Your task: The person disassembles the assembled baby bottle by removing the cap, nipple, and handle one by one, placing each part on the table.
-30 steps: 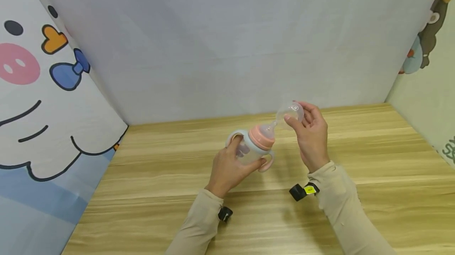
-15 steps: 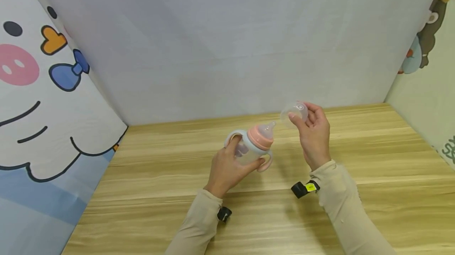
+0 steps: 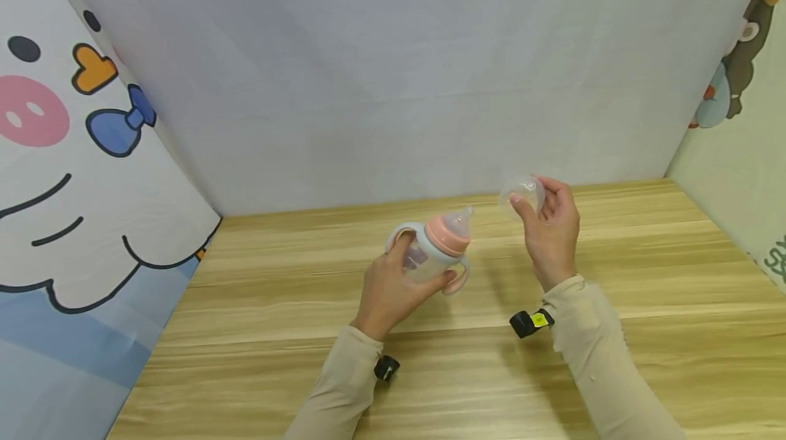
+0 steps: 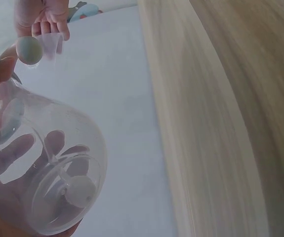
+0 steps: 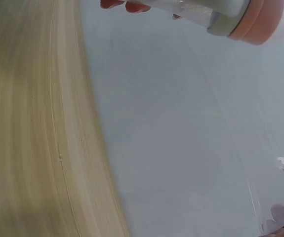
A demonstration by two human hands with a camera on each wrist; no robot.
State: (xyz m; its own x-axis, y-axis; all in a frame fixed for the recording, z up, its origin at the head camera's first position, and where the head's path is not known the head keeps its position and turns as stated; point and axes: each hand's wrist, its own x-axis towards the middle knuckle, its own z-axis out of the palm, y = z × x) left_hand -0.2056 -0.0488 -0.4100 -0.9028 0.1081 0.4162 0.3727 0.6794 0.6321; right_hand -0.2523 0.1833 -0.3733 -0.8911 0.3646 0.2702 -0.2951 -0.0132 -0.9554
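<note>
A clear baby bottle (image 3: 424,264) with a pink collar, a bare teat and two pale handles is tilted to the right above the table. My left hand (image 3: 391,290) grips its body between thumb and fingers; in the left wrist view the fingers show through the clear bottle (image 4: 77,123) and a weighted straw end lies inside near the base. To the right, my right hand (image 3: 552,232) pinches a clear dome cap (image 3: 520,196) with thumb and fingers, apart from the teat. The right wrist view shows the bottle's pink collar (image 5: 263,22) at the top.
Below both hands spreads a wood-grain table (image 3: 276,317). A pale wall (image 3: 399,85) rises at its back edge, with a cartoon panel (image 3: 74,222) on the left and a green printed panel (image 3: 731,174) on the right.
My right hand has moved right with the cap, from right beside the teat to a clear gap away. The left hand and bottle have shifted only slightly left.
</note>
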